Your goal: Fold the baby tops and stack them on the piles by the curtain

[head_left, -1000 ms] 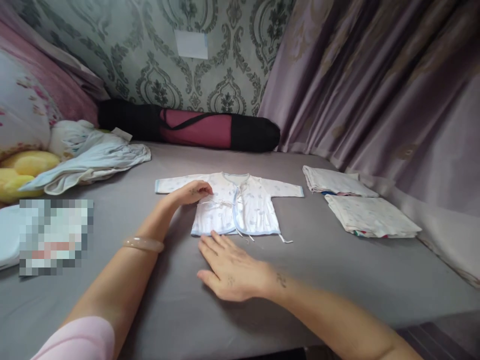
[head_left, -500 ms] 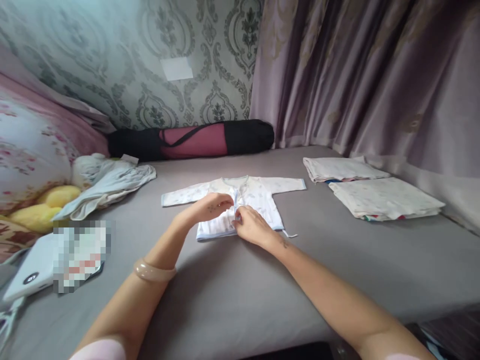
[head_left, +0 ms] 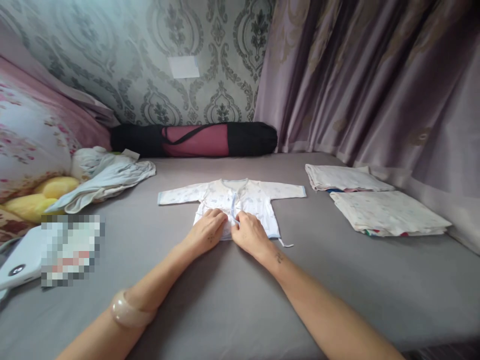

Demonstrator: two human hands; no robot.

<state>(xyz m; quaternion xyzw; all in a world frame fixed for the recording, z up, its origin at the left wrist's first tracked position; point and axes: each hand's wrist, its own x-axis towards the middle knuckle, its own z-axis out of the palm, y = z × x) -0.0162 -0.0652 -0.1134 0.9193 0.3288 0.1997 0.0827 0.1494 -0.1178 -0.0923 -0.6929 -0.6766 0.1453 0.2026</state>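
Observation:
A small white baby shirt [head_left: 255,200] with pale blue trim and faint prints lies flat, its sleeves spread to both sides. My left hand [head_left: 210,231] is over the lower front, fingers curled down and closed on the cloth beside the blue-edged opening. Just right of it, my right hand [head_left: 252,234] pinches the opening's edge near the hem. The fingertips and the cloth between them are partly hidden. A thin white tie sticks out at the shirt's lower right corner.
Two folded cloth stacks, a farther one [head_left: 348,178] and a nearer one [head_left: 390,214], lie right on the grey sheet [head_left: 240,300]. A black and maroon long bag [head_left: 195,140] rests along the wall. At left are crumpled clothes [head_left: 108,182], a yellow plush [head_left: 37,200] and a white device [head_left: 22,257].
My left hand has come down from above the shirt's front to its lower part, beside the opening. My right hand stays near the hem. The view has shifted slightly.

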